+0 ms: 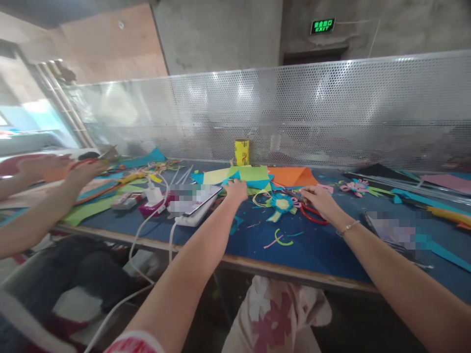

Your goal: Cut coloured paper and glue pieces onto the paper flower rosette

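My left hand (236,189) reaches over the far side of the desk, its fingers a little apart and touching the blue paper (263,184) beside a green sheet (253,172). My right hand (319,200) is closed around the middle of red-handled scissors (313,215), the handles showing below the palm. Just left of the scissors lies a blue paper flower (282,203) with a pale yellow centre. Small paper strips (282,239) in green, pink and blue are scattered nearer to me.
A phone (200,200) rests on a white device with cables, left of my forearm. Another phone (390,230) lies at right. Behind are an orange sheet (294,177), a yellow roll (242,152) and a perforated metal screen (257,108). A co-worker's hands (86,171) are at far left.
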`<action>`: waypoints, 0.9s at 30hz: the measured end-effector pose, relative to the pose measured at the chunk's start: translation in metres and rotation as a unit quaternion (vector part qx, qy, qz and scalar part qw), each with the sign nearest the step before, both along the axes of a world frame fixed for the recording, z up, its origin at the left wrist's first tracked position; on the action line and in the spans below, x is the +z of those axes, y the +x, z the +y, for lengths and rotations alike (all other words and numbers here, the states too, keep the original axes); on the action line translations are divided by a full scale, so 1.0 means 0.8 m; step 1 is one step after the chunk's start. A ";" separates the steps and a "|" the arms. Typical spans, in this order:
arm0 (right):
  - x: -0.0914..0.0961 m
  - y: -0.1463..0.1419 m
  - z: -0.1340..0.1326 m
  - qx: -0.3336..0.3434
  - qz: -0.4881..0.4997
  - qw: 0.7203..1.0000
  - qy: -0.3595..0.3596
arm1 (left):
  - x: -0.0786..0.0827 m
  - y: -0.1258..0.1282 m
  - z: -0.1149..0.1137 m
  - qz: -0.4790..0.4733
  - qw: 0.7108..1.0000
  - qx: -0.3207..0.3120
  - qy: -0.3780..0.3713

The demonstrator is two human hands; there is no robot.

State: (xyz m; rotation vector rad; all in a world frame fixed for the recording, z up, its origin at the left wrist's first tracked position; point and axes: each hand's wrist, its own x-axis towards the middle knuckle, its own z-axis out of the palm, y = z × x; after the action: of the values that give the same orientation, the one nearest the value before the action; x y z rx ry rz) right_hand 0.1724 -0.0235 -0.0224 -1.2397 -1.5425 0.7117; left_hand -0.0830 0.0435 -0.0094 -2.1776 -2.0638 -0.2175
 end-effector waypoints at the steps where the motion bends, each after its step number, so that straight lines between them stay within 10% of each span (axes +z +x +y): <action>1: 0.000 -0.001 -0.001 0.001 -0.001 1.000 -0.004 | -0.001 -0.004 0.001 -0.003 1.000 0.011 -0.013; 27: 0.010 -0.005 -0.009 0.007 -0.001 1.000 -0.013 | 0.008 -0.030 0.029 -0.120 0.984 -0.036 0.125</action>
State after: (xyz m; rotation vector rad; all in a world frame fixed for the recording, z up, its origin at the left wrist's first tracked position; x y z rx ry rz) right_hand 0.1680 -0.0307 -0.0143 -1.2498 -1.5503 0.7422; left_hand -0.1070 0.0665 -0.0028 -2.1602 -1.9455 -0.7370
